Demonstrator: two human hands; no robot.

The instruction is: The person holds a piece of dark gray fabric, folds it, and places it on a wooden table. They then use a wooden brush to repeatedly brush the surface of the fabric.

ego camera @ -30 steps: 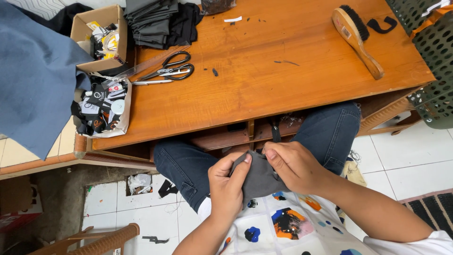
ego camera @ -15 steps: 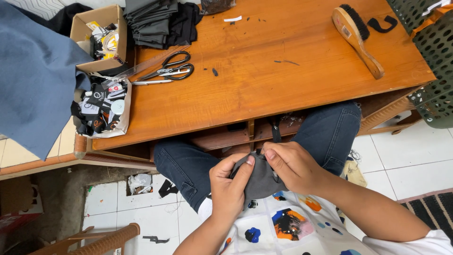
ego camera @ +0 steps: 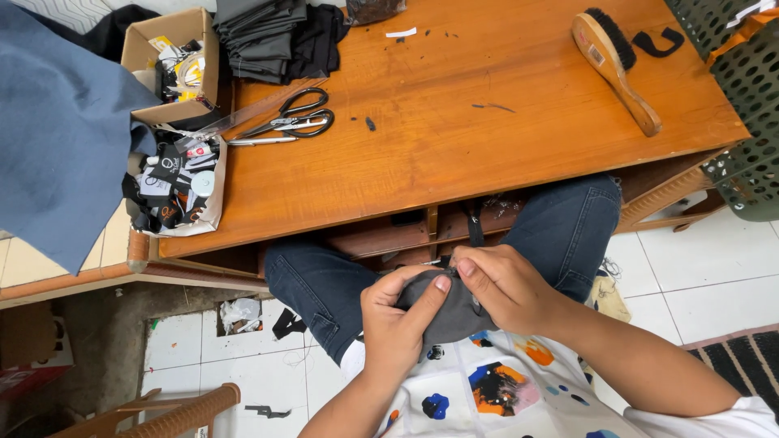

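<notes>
- Head view: the left hand and right hand both pinch a small dark grey cloth piece, fingers closed on it, thumbs meeting at its top edge.
- The cloth sits in the lap, just below the front edge of the wooden table.
- On the table: scissors near its left end, a wooden brush near its right end, folded dark fabric at its far edge.

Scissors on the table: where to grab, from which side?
Take the scissors by the black loop handles, coming from above on the side toward the brush. They lie flat and shut, handles pointing that way and blades toward the box, so the loops are the clear end. Both hands are busy with the grey cloth.
</notes>
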